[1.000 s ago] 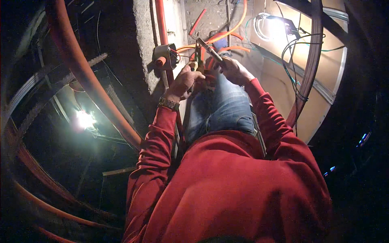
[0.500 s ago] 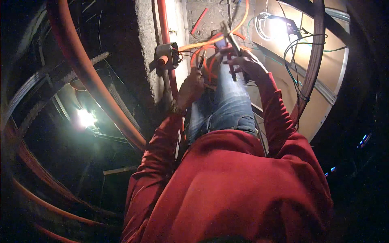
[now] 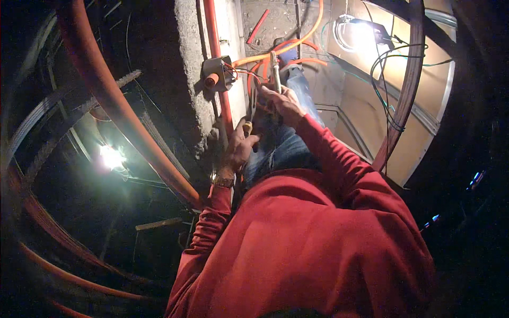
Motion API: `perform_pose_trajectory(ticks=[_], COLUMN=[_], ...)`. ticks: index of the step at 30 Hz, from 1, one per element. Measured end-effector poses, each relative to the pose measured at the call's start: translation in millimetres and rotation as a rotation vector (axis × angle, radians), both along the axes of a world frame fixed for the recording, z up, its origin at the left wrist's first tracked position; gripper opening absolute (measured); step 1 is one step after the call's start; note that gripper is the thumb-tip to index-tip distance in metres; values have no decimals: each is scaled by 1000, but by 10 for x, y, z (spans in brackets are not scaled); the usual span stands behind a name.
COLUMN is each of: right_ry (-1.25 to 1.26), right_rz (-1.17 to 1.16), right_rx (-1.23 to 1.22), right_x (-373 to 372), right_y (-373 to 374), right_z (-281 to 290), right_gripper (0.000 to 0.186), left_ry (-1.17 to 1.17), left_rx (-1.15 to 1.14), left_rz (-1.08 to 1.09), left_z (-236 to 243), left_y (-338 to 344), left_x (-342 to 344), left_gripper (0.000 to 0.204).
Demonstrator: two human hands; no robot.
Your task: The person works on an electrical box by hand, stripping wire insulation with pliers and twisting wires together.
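Observation:
My right hand [image 3: 286,106] is closed around a long grey metal tool [image 3: 275,71] that looks like pliers; its head points away from me. Lower and to the left, my left hand [image 3: 239,147] grips a slim tool [image 3: 248,127] with a yellowish part and a thin grey end; its exact kind is unclear. Beyond my hands, a grey junction box [image 3: 216,73] sits on the wall at left. Thin red and dark wires [image 3: 245,71] come out of it toward my right hand; where they end is hidden.
Orange conduit [image 3: 212,29] runs vertically beside the rough wall edge [image 3: 188,58]. Another orange tube [image 3: 302,40] curves over the floor near my foot. A bright work lamp [image 3: 366,34] and loose cables [image 3: 395,58] are at right; a thick orange pipe [image 3: 114,106] crosses at left.
My right hand has moved left and toward me with its tool, now close to the wires. My left hand has come lower, nearer my body, and my legs have shifted.

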State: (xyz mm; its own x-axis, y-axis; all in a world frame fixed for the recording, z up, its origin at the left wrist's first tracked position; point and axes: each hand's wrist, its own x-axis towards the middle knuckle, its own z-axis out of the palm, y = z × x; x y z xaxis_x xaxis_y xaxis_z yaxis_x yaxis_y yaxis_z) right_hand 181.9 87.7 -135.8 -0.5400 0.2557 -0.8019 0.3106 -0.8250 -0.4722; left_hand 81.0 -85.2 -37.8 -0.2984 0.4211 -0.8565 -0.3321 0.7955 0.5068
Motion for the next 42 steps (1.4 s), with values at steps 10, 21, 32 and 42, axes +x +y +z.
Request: perform_pose_trajectory(ticks=[10, 21, 32, 42], right_ry=[-115, 134, 77, -147], right_rz=[6, 380, 463, 547], right_rx=[1103, 1584, 1450, 1323], right_x=[-274, -317, -214, 388], right_y=[-169, 550, 561, 426], right_z=[278, 300, 122, 203], right_gripper=[13, 31, 43, 66], left_ry=[3, -204, 230, -600], left_rx=[316, 240, 405, 132], left_rz=[28, 79, -341, 526], left_z=[-70, -86, -184, -69], left_y=[120, 630, 908, 1274], left_x=[-150, -356, -567, -636], left_gripper=[48, 45, 27, 14])
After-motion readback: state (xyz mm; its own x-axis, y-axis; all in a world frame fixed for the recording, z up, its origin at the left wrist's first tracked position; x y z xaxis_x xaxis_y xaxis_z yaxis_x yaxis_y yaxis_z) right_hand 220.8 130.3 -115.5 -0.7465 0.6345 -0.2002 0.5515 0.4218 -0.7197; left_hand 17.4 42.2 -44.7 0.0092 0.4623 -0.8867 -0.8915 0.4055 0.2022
